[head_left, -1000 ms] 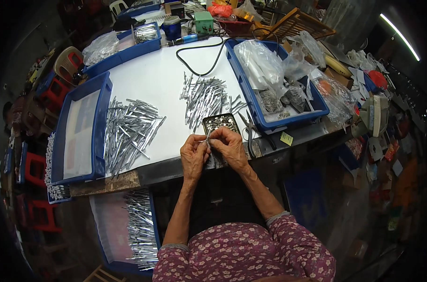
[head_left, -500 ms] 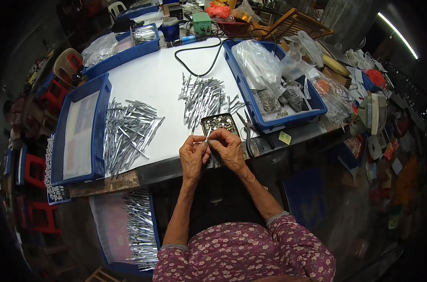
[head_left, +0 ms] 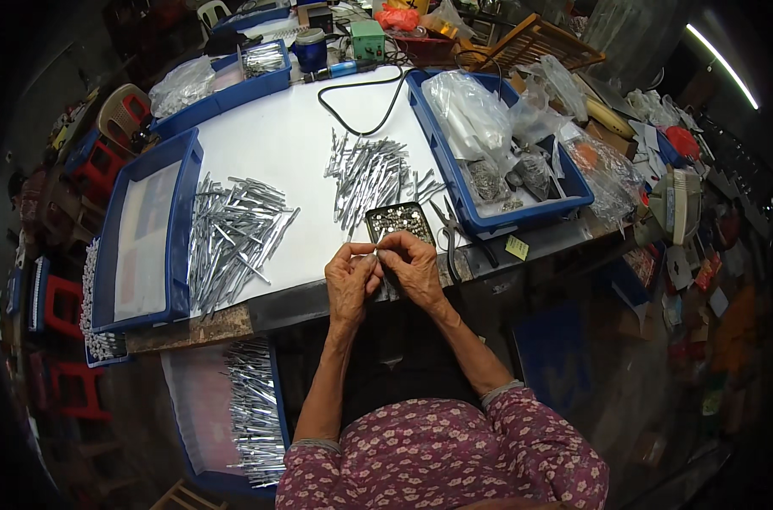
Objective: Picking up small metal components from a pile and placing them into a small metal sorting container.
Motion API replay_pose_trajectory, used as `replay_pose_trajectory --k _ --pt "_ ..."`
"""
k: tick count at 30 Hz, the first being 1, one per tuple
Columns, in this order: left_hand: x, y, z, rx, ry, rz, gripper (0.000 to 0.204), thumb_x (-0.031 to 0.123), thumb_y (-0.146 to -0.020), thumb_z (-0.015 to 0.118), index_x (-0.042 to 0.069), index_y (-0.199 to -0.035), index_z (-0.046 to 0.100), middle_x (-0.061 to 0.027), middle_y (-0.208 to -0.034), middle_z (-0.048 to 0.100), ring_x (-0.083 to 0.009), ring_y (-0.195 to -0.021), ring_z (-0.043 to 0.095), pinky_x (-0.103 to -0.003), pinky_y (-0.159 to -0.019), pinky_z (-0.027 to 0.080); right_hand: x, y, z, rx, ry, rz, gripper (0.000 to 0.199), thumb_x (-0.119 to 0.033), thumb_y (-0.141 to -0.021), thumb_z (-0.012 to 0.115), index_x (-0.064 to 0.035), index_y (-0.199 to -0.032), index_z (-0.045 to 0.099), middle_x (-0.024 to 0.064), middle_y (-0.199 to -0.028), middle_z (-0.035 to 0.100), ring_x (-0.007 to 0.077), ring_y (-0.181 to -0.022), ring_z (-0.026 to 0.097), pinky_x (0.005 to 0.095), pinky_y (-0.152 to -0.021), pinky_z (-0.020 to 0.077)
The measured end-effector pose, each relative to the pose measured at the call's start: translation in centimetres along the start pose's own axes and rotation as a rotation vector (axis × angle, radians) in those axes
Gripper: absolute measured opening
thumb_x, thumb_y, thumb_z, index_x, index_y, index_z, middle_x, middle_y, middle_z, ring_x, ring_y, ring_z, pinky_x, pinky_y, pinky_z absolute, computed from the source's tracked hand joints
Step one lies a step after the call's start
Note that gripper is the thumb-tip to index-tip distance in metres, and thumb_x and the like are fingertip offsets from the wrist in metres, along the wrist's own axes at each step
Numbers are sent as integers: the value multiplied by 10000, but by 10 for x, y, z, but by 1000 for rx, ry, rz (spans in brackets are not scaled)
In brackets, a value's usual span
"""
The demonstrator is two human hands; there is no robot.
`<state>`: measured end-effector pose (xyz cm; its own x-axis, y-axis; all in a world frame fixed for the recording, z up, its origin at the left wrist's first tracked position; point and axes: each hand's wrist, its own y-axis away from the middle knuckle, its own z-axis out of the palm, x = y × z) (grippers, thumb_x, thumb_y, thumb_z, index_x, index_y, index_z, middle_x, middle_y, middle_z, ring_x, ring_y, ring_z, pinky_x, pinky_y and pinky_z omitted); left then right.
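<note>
Over the table's front edge, my left hand (head_left: 348, 286) and my right hand (head_left: 414, 269) meet fingertip to fingertip. Both are closed in a pinch on a slim silver metal rod (head_left: 375, 252); fingers cover most of it, and only a small bright bit shows. Just beyond the fingers sits a dark shallow tray (head_left: 369, 224) of small shiny metal parts. Behind it lies a loose pile of silver rods (head_left: 371, 177), and a bigger pile of similar rods (head_left: 233, 242) spreads to the left. Pliers with dark handles (head_left: 451, 242) lie right of the tray.
Blue bins stand at the left (head_left: 193, 204) and right (head_left: 505, 223), the right one holding plastic bags (head_left: 463, 110). A black cable loop (head_left: 361, 133) lies behind the rods. Below the table, another blue bin (head_left: 278, 399) holds more rods. A yellow tag (head_left: 517, 247) hangs at the edge.
The rod stood up visibly between my fingertips before; now it is mostly hidden by them. My fingertips have drawn closer together, while both forearms have hardly moved.
</note>
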<state>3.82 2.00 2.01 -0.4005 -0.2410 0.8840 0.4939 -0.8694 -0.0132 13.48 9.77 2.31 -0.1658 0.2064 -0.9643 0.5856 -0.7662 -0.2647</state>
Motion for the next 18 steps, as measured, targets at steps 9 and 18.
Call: replay_pose_trajectory --k 9,18 --pt "-1 0 0 -3 11 -3 126 35 -826 522 -28 -936 517 -55 -596 523 -34 -424 358 -158 -390 259 5 -1 -2 1 148 -147 53 21 -776 541 12 -824 560 55 -723 554 119 -652 542 242 -580 433" --pt "2 1 -1 -11 30 -24 132 34 -820 525 -27 -937 520 -55 -598 519 -35 -422 354 -160 -385 254 1 -2 -6 -37 89 -90 63 24 -774 556 12 -835 568 47 -747 574 111 -688 554 234 -609 443"
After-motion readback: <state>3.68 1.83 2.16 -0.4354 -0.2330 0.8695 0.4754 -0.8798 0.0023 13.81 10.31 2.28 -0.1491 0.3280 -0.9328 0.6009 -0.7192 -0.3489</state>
